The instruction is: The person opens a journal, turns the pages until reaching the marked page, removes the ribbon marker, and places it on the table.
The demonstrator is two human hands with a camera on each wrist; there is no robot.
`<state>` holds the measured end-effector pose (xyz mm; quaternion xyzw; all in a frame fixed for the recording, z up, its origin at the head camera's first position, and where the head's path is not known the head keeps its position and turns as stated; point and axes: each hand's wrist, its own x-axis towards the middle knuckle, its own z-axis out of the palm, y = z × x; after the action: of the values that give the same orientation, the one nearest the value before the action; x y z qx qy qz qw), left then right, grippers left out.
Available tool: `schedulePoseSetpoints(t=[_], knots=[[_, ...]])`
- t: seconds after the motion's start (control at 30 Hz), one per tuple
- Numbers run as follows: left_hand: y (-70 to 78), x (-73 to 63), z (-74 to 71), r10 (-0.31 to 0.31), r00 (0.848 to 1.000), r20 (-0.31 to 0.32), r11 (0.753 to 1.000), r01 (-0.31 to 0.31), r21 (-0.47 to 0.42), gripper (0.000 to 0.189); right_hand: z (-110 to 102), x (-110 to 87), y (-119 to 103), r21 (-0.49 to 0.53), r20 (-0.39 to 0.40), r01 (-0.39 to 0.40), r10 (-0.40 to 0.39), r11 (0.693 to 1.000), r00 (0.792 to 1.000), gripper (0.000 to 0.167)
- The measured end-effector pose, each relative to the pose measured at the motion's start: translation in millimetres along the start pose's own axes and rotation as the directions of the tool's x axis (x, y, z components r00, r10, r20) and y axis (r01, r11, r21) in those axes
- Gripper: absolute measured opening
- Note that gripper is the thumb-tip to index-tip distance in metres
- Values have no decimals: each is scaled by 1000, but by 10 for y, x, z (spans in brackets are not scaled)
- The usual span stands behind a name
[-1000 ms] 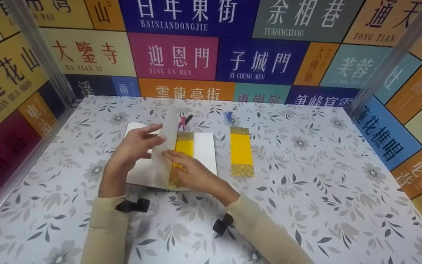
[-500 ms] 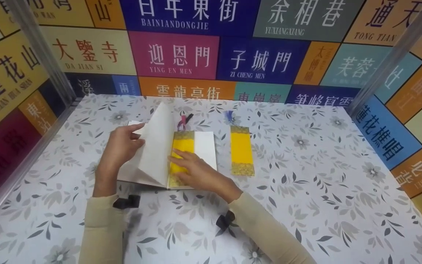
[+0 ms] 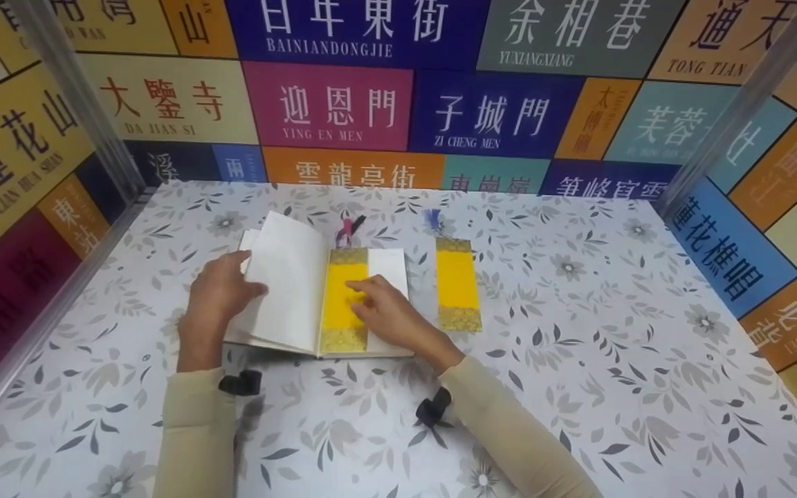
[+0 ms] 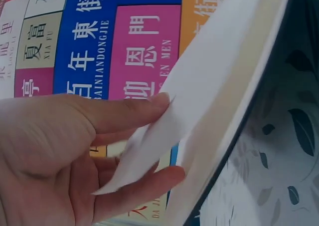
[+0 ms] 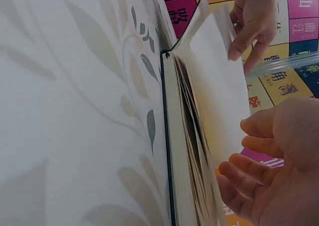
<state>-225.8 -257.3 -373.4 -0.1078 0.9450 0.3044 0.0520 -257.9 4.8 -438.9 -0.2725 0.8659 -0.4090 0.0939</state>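
Observation:
A notebook (image 3: 388, 270) with blank white pages and a dark cover lies spread on the table. My left hand (image 3: 215, 294) pinches the outer edge of a lifted page (image 3: 288, 277) at the book's left; in the left wrist view the thumb (image 4: 144, 109) presses its near face, with fingers behind. A yellow bookmark (image 3: 343, 297) with patterned gold ends lies along the inner part of the right-hand page, its pink and dark tassel (image 3: 347, 229) sticking out past the top. Over this bookmark hovers my right hand (image 3: 395, 318), fingers loosely bent, nothing in its grasp.
To the right of the notebook lies a second yellow bookmark (image 3: 456, 277) with a blue tassel (image 3: 432, 219). A floral cloth (image 3: 578, 387) covers the table. Colourful sign panels (image 3: 329, 104) and clear corner posts (image 3: 737, 117) enclose the back and sides.
The left hand has drawn the page leftward, away from the bookmark, and it now leans over the left side. My right hand has shifted slightly right from the page's fold.

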Motion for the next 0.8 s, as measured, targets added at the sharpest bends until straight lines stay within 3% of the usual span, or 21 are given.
schedulePoseSetpoints(t=[0.13, 0.2, 0.37, 0.47, 0.6, 0.67, 0.8], knots=[[-12, 26, 65, -62, 998, -2, 998, 62, 33, 80, -40, 18, 90, 134, -69, -91, 101, 987, 993, 40], [-3, 34, 100, -88, 996, 14, 995, 88, 53, 86, -63, 33, 125, 246, -95, -151, 179, 957, 979, 38], [60, 59, 196, -136, 989, 54, 988, 132, 78, 102, -133, 77, 173, 533, -98, -281, 388, 798, 916, 39], [101, 73, 242, -118, 989, 93, 990, 110, 87, 106, -166, 102, 216, 616, -52, -338, 465, 711, 884, 40], [134, 87, 303, -37, 979, 198, 989, 7, 149, 105, -191, 119, 272, 674, 9, -379, 506, 635, 863, 44], [147, 94, 337, -5, 970, 241, 980, -43, 194, 102, -199, 111, 277, 693, 41, -391, 508, 606, 860, 47], [183, 98, 398, 33, 960, 279, 956, -111, 271, 97, -208, 84, 247, 695, 98, -415, 494, 588, 864, 52]])
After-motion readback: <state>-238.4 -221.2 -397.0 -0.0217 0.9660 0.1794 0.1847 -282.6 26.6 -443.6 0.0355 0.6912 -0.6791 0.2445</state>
